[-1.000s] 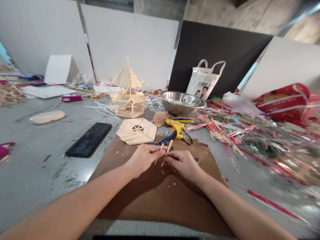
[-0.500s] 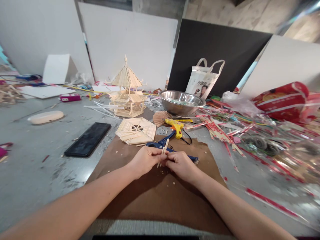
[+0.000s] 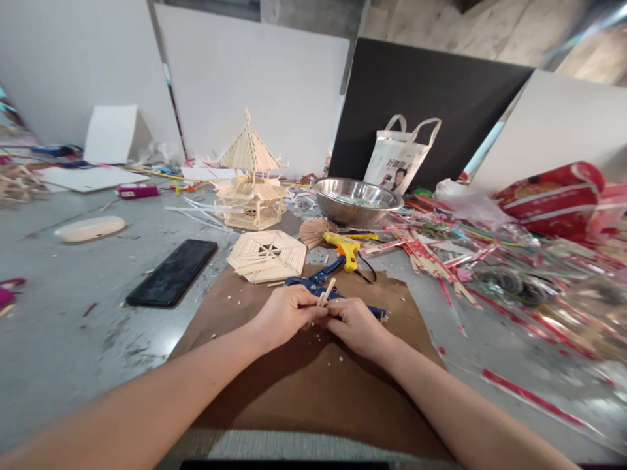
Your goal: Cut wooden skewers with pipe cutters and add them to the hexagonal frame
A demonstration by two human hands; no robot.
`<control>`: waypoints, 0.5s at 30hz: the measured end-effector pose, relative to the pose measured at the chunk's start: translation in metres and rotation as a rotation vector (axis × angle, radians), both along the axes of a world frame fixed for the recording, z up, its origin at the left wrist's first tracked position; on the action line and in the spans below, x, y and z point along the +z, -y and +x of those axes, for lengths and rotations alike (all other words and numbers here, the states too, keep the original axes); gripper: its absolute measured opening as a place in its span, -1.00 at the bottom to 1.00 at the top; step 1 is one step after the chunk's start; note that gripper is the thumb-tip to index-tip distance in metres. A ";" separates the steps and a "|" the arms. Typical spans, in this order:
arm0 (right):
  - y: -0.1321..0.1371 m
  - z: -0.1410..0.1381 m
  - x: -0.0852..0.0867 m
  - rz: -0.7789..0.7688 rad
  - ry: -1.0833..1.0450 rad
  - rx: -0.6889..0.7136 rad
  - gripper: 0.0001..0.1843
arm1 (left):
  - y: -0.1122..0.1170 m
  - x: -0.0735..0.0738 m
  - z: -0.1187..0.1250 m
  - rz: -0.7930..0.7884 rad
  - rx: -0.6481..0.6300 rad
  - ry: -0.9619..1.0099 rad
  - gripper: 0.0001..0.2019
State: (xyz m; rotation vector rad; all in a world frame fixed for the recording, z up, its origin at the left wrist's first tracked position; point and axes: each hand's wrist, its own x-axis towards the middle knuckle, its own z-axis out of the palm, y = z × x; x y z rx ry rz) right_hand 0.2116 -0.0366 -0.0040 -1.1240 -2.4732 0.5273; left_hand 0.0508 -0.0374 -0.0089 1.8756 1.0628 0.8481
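A grey, scuffed tabletop carries everything. A brown paper sheet lies at its near edge, strewn with small wood crumbs; blue cutters rest on the sheet's far part. A hexagonal stick panel overlaps the sheet's far left corner, and a black phone lies flat just left of it. Behind the panel stands a stick pavilion model. To the right of the model are a small stick fan, a yellow glue gun and a steel bowl. Red-and-white wrappers litter the right side. A cream oval object lies far left.
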 end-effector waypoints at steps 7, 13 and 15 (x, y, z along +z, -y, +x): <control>0.000 0.001 -0.002 0.041 0.035 -0.012 -0.75 | -0.001 -0.003 0.000 -0.138 -0.044 0.119 -0.70; 0.001 0.000 -0.006 0.107 0.064 0.000 -0.76 | 0.001 -0.003 0.001 -0.126 -0.033 0.110 -0.71; 0.002 -0.001 -0.005 0.169 0.097 -0.026 -0.76 | 0.002 -0.001 0.001 -0.121 -0.024 0.109 -0.72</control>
